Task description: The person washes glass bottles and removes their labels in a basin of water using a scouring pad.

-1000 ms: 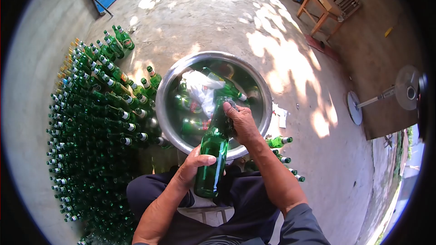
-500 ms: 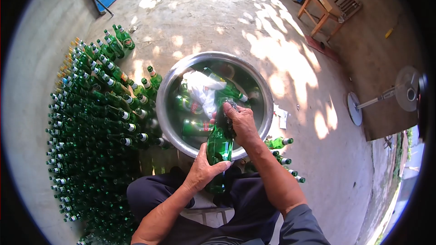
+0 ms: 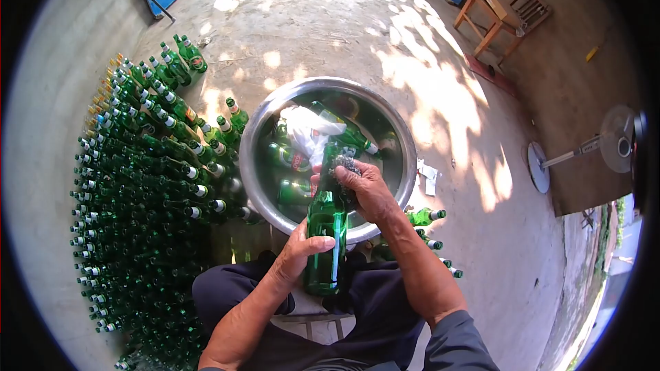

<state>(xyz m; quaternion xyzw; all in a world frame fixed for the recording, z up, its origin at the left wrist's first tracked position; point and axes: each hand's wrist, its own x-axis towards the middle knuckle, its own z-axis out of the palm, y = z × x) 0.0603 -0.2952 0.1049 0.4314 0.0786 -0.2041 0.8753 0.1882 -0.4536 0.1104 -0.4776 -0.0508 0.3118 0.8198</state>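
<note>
A green glass bottle (image 3: 326,251) is in my left hand (image 3: 294,253), whose fingers wrap its body from the left with the thumb across the front. The bottle's base points toward my lap and its neck reaches out over the metal basin (image 3: 250,185). My right hand (image 3: 369,191) is closed around a wiry dark-grey scouring pad (image 3: 346,164), pressed against the neck. Below, in the basin's water, lie several green bottles, one with a red label (image 3: 297,161), and a crumpled white cloth or bag (image 3: 306,129).
Tightly packed green bottles (image 3: 151,233) stand along the left. More bottles (image 3: 427,216) lie right of the basin, near scraps of white paper (image 3: 427,173). A standing fan (image 3: 577,148) and wooden chair (image 3: 491,17) are by the right wall.
The bottle has swung slightly so its base sits further left and shows more fully. My left thumb has slid leftward across it. The pad now sits beside the neck, which is more exposed.
</note>
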